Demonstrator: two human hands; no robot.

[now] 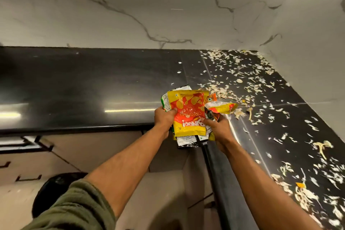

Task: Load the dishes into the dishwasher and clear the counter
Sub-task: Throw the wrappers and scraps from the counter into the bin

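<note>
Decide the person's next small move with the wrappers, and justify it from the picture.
Probably carry the bunched snack wrappers down to the dark bin at lower left. Both the left hand and right hand already hold them off the counter; scraps remain.

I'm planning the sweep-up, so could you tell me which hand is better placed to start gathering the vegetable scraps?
Probably the right hand: it is next to the vegetable scraps that cover the counter on its side. The left hand can hold the snack wrappers, which both grip now.

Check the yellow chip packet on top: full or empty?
Looks empty: the yellow chip packet lies flat and crumpled, pinched between left hand and right hand.
</note>
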